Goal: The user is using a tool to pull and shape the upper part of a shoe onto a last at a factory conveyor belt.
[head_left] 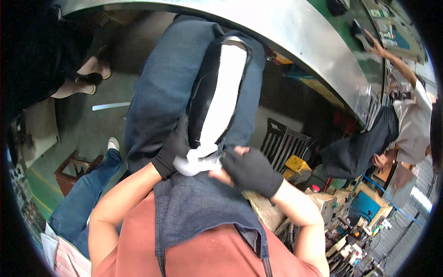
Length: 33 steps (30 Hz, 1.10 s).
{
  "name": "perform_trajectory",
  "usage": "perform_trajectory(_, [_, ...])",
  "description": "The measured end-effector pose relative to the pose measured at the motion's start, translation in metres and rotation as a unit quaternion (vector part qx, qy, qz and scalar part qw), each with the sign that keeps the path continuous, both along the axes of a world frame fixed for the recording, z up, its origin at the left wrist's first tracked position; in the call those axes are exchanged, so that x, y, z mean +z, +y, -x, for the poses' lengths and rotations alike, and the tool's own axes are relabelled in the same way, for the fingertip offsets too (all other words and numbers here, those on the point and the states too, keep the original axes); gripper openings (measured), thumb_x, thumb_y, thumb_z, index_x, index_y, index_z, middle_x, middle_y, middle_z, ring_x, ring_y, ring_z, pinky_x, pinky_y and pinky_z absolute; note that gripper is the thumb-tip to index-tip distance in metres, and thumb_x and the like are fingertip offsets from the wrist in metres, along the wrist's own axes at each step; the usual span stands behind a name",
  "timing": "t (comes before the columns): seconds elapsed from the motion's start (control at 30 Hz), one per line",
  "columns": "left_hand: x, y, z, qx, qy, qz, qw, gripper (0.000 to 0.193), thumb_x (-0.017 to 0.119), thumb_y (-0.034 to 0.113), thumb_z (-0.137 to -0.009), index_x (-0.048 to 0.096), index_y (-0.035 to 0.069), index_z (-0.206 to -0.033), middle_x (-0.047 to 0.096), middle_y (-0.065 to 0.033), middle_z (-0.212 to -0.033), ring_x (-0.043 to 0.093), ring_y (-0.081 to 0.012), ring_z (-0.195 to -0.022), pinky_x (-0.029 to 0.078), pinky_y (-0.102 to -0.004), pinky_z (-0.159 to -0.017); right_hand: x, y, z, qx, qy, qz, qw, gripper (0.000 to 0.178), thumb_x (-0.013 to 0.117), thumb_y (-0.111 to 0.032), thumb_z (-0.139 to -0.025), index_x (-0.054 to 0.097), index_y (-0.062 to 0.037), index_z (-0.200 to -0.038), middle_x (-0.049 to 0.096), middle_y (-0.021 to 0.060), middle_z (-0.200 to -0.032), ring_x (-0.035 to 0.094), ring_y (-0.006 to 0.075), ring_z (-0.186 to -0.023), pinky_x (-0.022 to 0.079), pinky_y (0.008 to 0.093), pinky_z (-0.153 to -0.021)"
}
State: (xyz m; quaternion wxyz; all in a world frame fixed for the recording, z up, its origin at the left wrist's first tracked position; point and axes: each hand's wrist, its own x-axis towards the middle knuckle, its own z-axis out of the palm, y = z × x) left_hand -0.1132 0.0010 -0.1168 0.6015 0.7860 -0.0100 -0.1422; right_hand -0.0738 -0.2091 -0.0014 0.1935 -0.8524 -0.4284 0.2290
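Across my lap lies a long black piece point(203, 99) with a broad white strip point(226, 85) running along it, between my knees. At the near end is a crumpled, partly blurred bit of white material point(196, 165). My left hand point(174, 150), in a black fingerless glove, is closed around the near left side of the black piece, its thumb along the edge. My right hand point(251, 171), gloved the same way, has its fingers curled at the right side of the crumpled white material; some fingertips are hidden. A dark blue denim apron point(198, 203) covers my front.
A shiny metal-edged bench point(277, 27) curves across the far side. At right, a person point(406, 120) reaches toward a dark shoe point(361, 34). Further people are at left. A brown stool point(76, 173), a black slatted crate point(281, 143) and a yellow object point(296, 167) stand around me.
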Motion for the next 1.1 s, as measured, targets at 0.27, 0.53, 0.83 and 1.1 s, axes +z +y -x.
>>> perform_trajectory(0.27, [0.008, 0.001, 0.002, 0.024, 0.007, 0.020, 0.999, 0.082, 0.087, 0.031, -0.068, 0.045, -0.002, -0.130, 0.060, -0.0199, -0.114, 0.062, -0.0302, -0.105, 0.048, -0.0403, -0.092, -0.026, -0.015, 0.004, -0.037, -0.007, -0.039, 0.999, 0.041, 0.069, -0.044, -0.085, 0.060, -0.0049, -0.078, 0.058, 0.0127, -0.072, 0.060, 0.0308, -0.063, 0.049, 0.0397, -0.056])
perform_trajectory(0.53, [0.124, 0.097, -0.057, -0.148, 0.001, -0.177, 0.973, 0.071, 0.083, 0.023, -0.074, 0.050, 0.002, -0.133, 0.062, -0.0228, -0.120, 0.062, -0.0338, -0.113, 0.047, -0.0401, -0.097, -0.024, -0.059, -0.002, -0.127, 0.115, -0.055, 0.984, 0.021, 0.069, -0.028, -0.087, 0.068, -0.0067, -0.088, 0.058, 0.0117, -0.075, 0.060, 0.0311, -0.068, 0.046, 0.0399, -0.059])
perform_trajectory(0.83, [0.070, 0.011, -0.114, 0.013, -0.130, -0.127, 0.983, 0.084, 0.073, 0.019, -0.083, 0.027, -0.006, -0.148, 0.037, -0.0250, -0.150, 0.036, -0.0321, -0.141, 0.026, -0.0390, -0.117, -0.006, -0.035, 0.010, -0.245, 0.194, -0.167, 0.935, 0.018, 0.060, -0.018, -0.093, 0.064, -0.0015, -0.088, 0.053, 0.0144, -0.071, 0.052, 0.0320, -0.064, 0.041, 0.0396, -0.059])
perform_trajectory(1.1, [0.023, -0.001, -0.040, 0.001, -0.060, -0.024, 0.998, 0.079, 0.067, 0.023, -0.091, 0.023, -0.008, -0.149, 0.051, -0.0295, -0.136, 0.054, -0.0329, -0.127, 0.043, -0.0369, -0.104, 0.006, -0.048, -0.037, -0.230, 0.278, -0.032, 0.932, 0.034, 0.053, -0.029, -0.100, 0.066, 0.0015, -0.102, 0.063, 0.0177, -0.086, 0.062, 0.0312, -0.076, 0.048, 0.0369, -0.068])
